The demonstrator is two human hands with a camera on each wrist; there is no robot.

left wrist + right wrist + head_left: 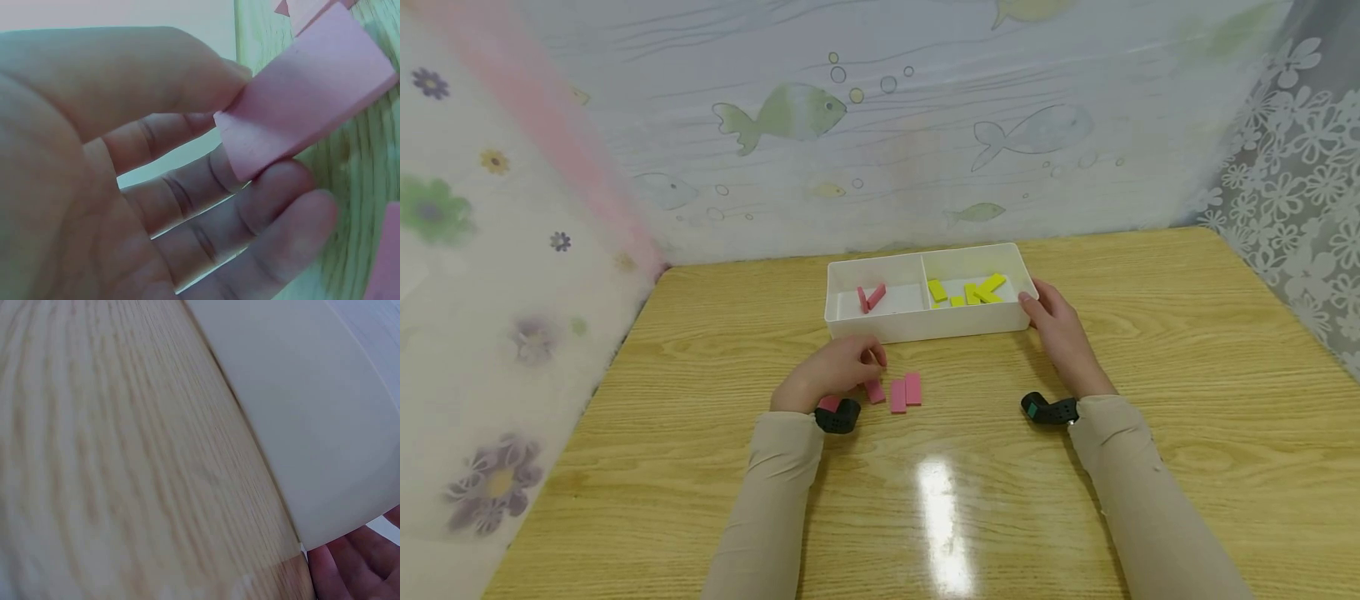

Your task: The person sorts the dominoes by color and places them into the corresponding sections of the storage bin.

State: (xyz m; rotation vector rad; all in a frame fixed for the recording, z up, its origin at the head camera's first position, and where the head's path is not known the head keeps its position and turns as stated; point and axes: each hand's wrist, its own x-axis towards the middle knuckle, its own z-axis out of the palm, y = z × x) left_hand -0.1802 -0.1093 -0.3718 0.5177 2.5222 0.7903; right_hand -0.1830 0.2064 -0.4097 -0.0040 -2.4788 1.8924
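A white two-compartment box (925, 323) stands toward the back of the table. Two pink blocks (872, 297) lean together in its left compartment; several yellow blocks (981, 292) lie in the right one. My left hand (827, 372), just in front of the box, pinches a flat pink block (306, 94) between thumb and fingers. More pink blocks (913, 389) lie flat beside that hand, one partly hidden behind the wrist. My right hand (1060, 333) grips the box's right end, thumb at the front corner and fingers (356, 565) around the side.
The wooden table (685, 467) meets a wall (917, 192) with fish drawings close behind the box. A flowered wall (512, 333) borders the left side, and a lace-patterned curtain (1300, 192) the right. Black wrist cameras (1049, 409) sit on both wrists.
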